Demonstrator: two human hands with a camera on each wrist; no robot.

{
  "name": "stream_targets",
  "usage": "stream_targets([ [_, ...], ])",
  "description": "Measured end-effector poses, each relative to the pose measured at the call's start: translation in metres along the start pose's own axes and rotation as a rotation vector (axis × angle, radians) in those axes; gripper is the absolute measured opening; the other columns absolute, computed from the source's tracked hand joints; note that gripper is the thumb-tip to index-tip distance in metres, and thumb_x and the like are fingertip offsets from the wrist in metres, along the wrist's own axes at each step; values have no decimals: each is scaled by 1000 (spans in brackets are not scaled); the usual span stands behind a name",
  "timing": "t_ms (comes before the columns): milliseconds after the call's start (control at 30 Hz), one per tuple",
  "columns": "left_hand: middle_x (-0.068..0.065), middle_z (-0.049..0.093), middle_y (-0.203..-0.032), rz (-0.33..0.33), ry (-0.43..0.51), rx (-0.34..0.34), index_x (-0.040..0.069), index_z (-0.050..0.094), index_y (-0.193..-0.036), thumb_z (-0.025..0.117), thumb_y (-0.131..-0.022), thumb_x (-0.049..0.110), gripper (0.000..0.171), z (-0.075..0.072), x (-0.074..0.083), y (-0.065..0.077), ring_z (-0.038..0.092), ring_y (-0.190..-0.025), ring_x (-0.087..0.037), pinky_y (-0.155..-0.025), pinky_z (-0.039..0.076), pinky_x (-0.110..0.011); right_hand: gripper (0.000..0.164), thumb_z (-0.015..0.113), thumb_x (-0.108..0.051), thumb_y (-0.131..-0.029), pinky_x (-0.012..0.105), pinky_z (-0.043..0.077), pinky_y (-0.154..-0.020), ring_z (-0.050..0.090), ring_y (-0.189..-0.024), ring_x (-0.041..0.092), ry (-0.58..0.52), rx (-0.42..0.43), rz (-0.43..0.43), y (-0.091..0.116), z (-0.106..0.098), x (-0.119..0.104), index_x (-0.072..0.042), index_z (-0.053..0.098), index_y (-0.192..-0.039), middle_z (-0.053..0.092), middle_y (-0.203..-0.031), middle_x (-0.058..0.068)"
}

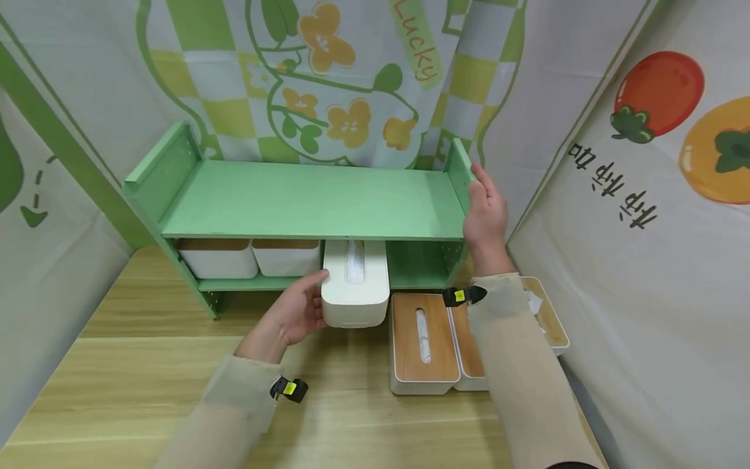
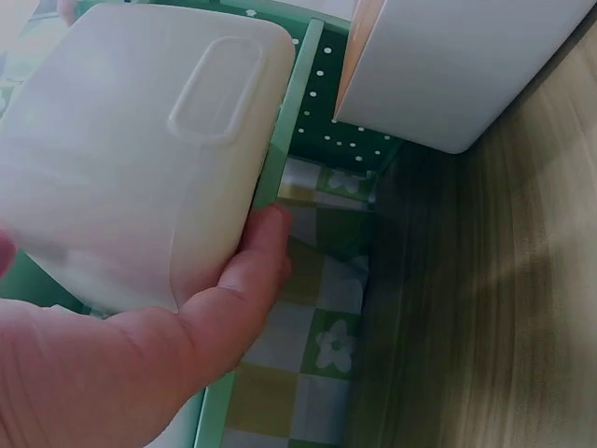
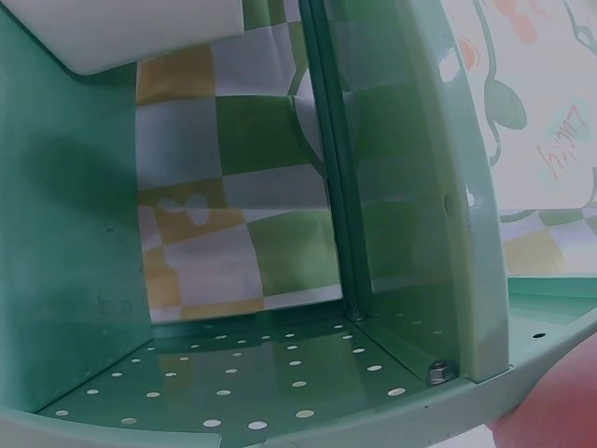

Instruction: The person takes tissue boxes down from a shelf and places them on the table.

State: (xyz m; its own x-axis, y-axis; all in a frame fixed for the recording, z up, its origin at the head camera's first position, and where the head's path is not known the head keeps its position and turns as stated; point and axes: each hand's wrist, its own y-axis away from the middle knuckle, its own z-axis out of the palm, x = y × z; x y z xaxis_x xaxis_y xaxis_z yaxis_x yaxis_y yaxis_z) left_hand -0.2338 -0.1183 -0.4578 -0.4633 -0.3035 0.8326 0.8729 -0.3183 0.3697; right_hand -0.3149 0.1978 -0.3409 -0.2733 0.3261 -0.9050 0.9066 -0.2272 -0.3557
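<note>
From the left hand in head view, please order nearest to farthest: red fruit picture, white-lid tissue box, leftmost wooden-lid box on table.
1. White-lid tissue box: gripped by left hand.
2. Wooden-lid box: on table, to the right.
3. Red fruit picture: upper right.

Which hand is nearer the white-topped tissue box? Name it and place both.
Left. The left hand grips the white-topped tissue box at its left side; the right hand is away to the box's right, at the green shelf's right end.
</note>
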Motion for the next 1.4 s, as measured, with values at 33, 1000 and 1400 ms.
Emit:
stream_targets([
  [33, -12, 57, -107, -4, 1, 2, -1, 45, -125, 53, -100, 45, 53, 0, 1, -1, 58, -95, -24, -80, 49, -36, 44, 36, -37, -106, 26, 22, -38, 20, -40, 9, 1, -2, -2, 0, 0, 0, -35, 48, -148, 26, -52, -6],
  [1000, -9, 67, -93, 37, -224, -63, -3, 56, -118, 55, -99, 29, 37, -9, -14, 19, 65, -82, -21, -71, 55, -38, 45, 34, -35, -106, 27, 21, -35, 19, -38, 10, -21, -16, -25, 0, -1, 1, -33, 47, -149, 27, -51, -5],
  [1400, -7, 67, -92, 66, -281, -155, 2, 65, -106, 53, -99, 23, 25, -26, -25, 59, 65, -80, -19, -71, 53, -35, 47, 34, -36, -106, 27, 22, -36, 20, -38, 10, -17, -21, -31, 0, 0, 0, -29, 46, -150, 27, -50, -5],
])
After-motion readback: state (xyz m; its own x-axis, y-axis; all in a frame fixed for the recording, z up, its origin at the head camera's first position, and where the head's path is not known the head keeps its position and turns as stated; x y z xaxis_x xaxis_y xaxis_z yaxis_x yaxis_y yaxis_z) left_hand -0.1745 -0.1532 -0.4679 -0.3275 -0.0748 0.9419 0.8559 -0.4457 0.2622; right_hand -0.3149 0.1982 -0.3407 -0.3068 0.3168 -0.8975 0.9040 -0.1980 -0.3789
